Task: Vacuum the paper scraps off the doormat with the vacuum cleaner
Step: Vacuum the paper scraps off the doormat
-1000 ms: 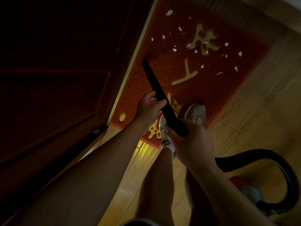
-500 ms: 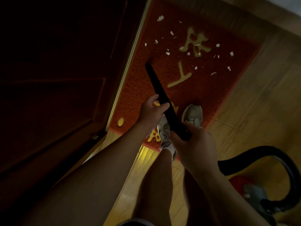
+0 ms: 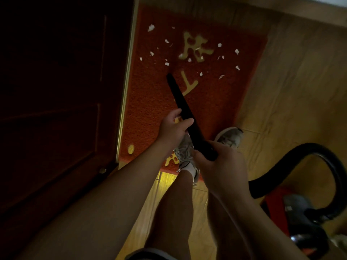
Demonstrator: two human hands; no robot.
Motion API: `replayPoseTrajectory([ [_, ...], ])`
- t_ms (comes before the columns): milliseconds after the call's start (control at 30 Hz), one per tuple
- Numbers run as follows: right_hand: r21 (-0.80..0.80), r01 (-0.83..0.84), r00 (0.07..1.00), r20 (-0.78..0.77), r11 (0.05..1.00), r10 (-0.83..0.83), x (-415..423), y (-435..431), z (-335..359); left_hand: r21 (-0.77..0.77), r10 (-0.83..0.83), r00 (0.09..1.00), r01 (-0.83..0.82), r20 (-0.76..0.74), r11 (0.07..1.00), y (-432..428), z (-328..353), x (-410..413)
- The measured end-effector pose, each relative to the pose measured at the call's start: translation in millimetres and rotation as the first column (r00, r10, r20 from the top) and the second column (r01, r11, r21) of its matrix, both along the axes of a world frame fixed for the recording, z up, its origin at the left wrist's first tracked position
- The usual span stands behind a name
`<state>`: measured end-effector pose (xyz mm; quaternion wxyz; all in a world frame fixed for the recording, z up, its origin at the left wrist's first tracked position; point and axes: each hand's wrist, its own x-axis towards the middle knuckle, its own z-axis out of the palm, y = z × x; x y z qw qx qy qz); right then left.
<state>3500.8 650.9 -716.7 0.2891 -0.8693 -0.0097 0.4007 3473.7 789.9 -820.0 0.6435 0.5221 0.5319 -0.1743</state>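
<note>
Nearer the scattered white paper scraps (image 3: pixel 151 27) now, the stiff black plastic vacuum wand (image 3: pixel 180 102) points across the red bristly doormat (image 3: pixel 150 109). The left hand (image 3: pixel 173 128) closes its fingers round mid-wand, and the right hand (image 3: pixel 223 166) grips the hose end. It looks light and rigid, best steered so.

Left hand (image 3: pixel 174 129) curled, gripping — right hand (image 3: pixel 223 166) seemingly clenched too.
</note>
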Motion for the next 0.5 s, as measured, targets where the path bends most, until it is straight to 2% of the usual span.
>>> replayPoseTrajectory([
  [500,-0.030,0.141,0.989,-0.046,0.990,-0.142,24.3,-49.9,8.6,-0.025,-0.111,0.994,0.111,-0.014,0.994,-56.1,8.9,43.3],
])
